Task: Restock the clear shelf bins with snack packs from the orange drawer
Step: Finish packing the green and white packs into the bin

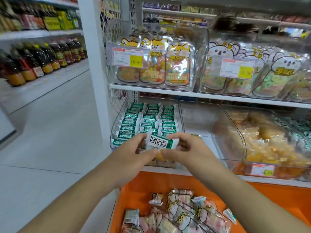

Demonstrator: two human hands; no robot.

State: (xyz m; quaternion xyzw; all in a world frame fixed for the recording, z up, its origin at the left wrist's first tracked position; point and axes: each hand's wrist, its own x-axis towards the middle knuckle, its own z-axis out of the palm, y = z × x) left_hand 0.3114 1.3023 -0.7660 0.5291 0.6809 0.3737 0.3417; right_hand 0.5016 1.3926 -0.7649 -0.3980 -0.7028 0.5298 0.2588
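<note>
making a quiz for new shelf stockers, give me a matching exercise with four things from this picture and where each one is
Things:
1. green-and-white snack pack
2. koala candy bags
3. marshmallow bags
4. oil bottles

Places:
A. in the orange drawer
B. on the aisle shelf far left
C. held between the left hand and right hand
D. upper shelf, right-hand clear bin

Pairs: 1-C, 2-D, 3-A, 4-B

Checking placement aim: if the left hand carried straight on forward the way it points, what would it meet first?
Probably the clear bin of green-and-white packs just beyond the left hand, likely its front lip, though depth is unclear.
</note>
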